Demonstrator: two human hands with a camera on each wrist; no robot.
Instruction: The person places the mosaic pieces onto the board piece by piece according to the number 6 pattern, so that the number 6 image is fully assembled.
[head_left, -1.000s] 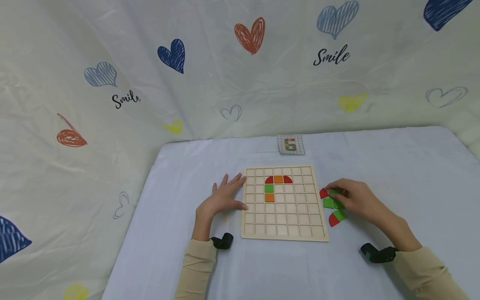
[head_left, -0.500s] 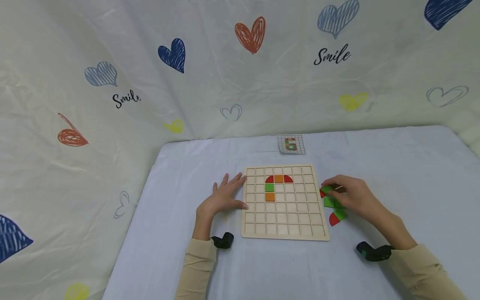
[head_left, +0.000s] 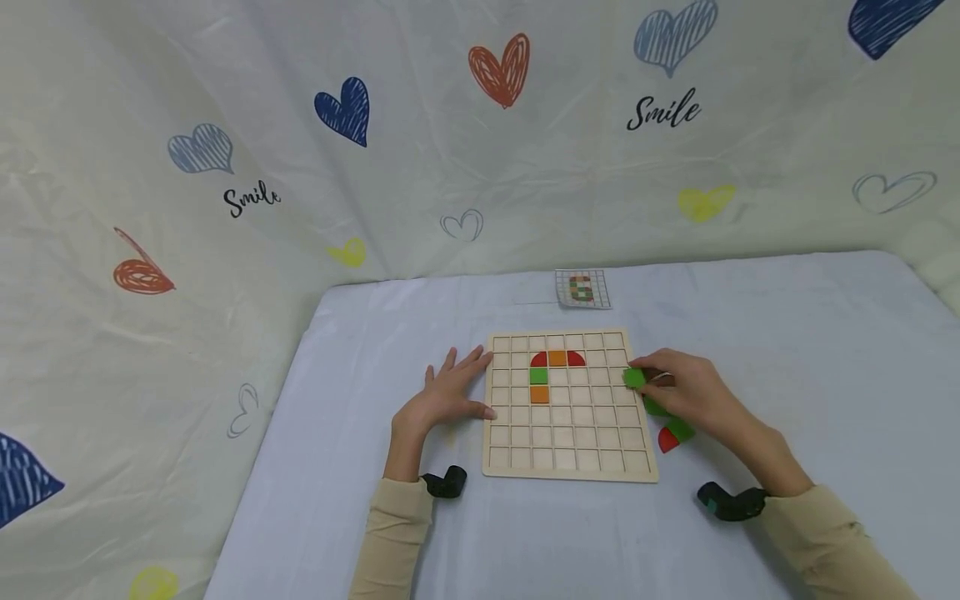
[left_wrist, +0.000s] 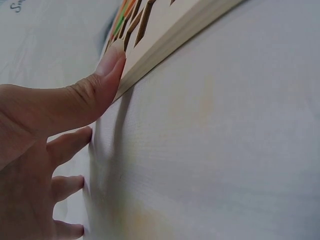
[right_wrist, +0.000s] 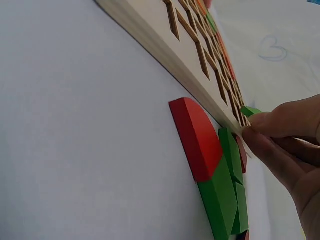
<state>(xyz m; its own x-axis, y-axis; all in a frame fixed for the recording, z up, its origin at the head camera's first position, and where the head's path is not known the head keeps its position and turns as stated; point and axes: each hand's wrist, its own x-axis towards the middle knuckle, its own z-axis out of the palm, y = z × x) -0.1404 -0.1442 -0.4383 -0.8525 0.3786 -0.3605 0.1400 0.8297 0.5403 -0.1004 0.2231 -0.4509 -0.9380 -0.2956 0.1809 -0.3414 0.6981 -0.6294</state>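
A wooden grid board lies on the table. Set in its cells are two red quarter-round pieces, two orange squares and a green square. Fingers spread, my left hand rests at the board's left side, its thumb touching the edge in the left wrist view. Between thumb and fingertips my right hand pinches a green square block over the board's right edge. Beside the board, partly hidden by that hand, lie loose green pieces and a red quarter-round piece.
A small card with a gridded coloured pattern lies behind the board near the table's far edge. White cloth covers the table. Behind it hangs a sheet printed with hearts.
My right hand has picked the green block up from the loose pieces and moved left with it to the board's right edge. The left hand has stayed put.
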